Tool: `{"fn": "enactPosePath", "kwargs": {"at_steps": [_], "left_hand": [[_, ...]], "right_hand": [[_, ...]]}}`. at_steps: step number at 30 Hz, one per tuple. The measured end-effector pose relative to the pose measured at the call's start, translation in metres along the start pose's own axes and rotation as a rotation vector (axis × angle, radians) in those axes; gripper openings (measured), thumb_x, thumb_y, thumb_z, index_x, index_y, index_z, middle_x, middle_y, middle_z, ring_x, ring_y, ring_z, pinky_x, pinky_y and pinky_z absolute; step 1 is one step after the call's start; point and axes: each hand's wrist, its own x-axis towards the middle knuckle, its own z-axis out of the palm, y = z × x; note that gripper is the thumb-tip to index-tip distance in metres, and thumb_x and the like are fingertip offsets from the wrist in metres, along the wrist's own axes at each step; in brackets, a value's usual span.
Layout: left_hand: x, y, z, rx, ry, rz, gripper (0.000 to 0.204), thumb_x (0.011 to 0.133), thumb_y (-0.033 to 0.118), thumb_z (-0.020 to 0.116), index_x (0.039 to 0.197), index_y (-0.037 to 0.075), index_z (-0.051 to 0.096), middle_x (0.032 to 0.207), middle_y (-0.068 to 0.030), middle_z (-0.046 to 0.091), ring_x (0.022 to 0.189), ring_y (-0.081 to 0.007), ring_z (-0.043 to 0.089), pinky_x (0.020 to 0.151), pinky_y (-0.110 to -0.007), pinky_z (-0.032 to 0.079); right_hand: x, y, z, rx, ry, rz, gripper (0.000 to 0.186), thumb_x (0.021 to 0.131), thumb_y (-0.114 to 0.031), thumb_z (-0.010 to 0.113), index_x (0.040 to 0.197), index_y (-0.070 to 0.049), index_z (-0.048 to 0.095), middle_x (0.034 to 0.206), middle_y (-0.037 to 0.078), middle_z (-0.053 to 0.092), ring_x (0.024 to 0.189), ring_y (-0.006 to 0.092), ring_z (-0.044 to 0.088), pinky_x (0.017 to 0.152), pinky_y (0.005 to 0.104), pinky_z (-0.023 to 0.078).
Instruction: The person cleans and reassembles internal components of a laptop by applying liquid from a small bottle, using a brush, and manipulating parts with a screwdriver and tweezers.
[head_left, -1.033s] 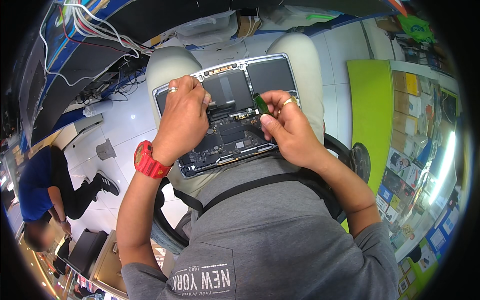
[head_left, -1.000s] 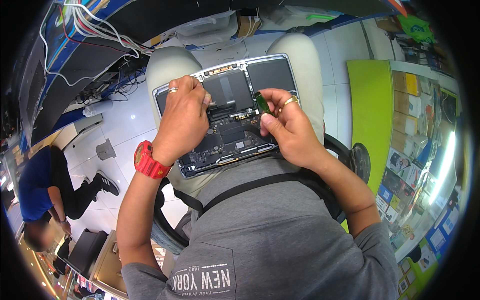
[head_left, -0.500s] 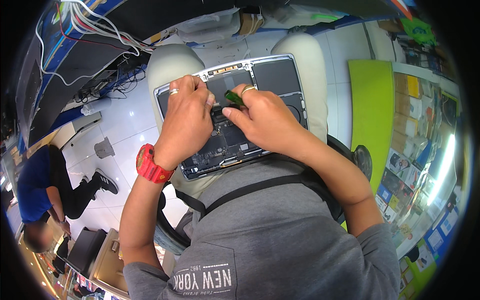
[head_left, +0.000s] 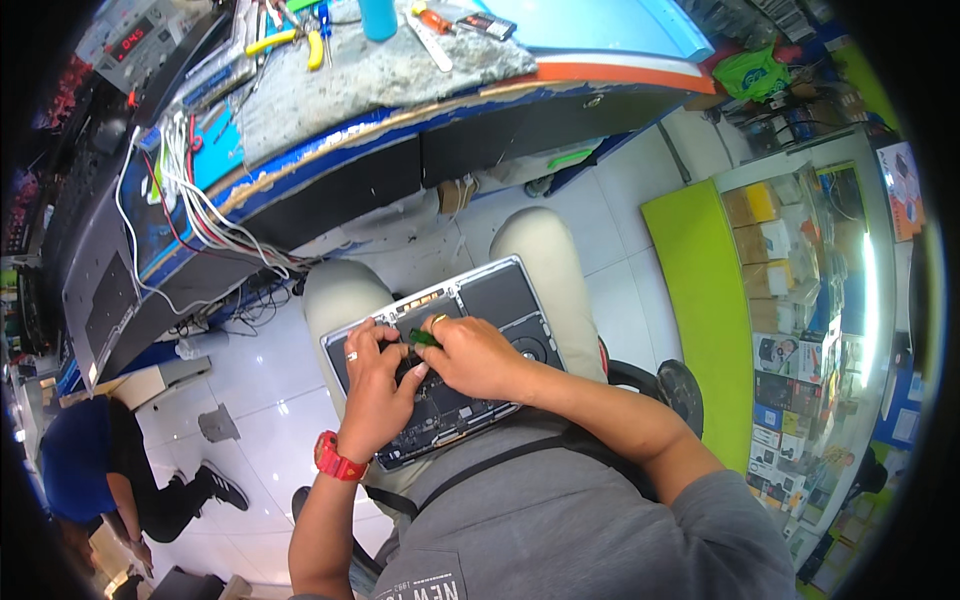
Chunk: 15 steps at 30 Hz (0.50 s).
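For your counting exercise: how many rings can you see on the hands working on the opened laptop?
2: one ring on the left hand, one gold ring on the right hand. Others may be hidden under curled fingers.

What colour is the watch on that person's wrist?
Red. The chunky plastic wristwatch sits on the left wrist, showing best in the head view.

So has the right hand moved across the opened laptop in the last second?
Yes. The right hand, with the green tool, has shifted left, from the laptop's right side toward its middle, and now sits against the left hand.
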Motion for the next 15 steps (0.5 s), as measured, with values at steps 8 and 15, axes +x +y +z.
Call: {"fn": "enactPosePath", "kwargs": {"at_steps": [8, 15], "left_hand": [[0.002, -0.002, 0.006, -0.060, 0.055, -0.062, 0.018, 0.099, 0.017, 0.081, 0.102, 0.000, 0.081, 0.132, -0.0177, 0.061, 0.148, -0.0482, 0.044, 0.124, -0.057, 0.032], [0.002, -0.004, 0.011, -0.050, 0.103, -0.045, 0.017, 0.099, 0.017, 0.080, 0.102, 0.000, 0.081, 0.130, -0.0180, 0.062, 0.147, -0.0480, 0.045, 0.123, -0.058, 0.034]], "right_hand": [[0.034, -0.035, -0.117, -0.009, 0.366, -0.223, 0.037, 0.113, -0.021, 0.060, 0.139, 0.004, 0.068, 0.134, 0.031, 0.068, 0.129, 0.0465, 0.065, 0.111, 0.0496, 0.051], [0.161, -0.055, -0.281, -0.723, 0.856, -0.226, 0.028, 0.099, -0.019, 0.074, 0.123, -0.008, 0.083, 0.120, 0.016, 0.082, 0.113, 0.0396, 0.076, 0.101, 0.0509, 0.058]]}}
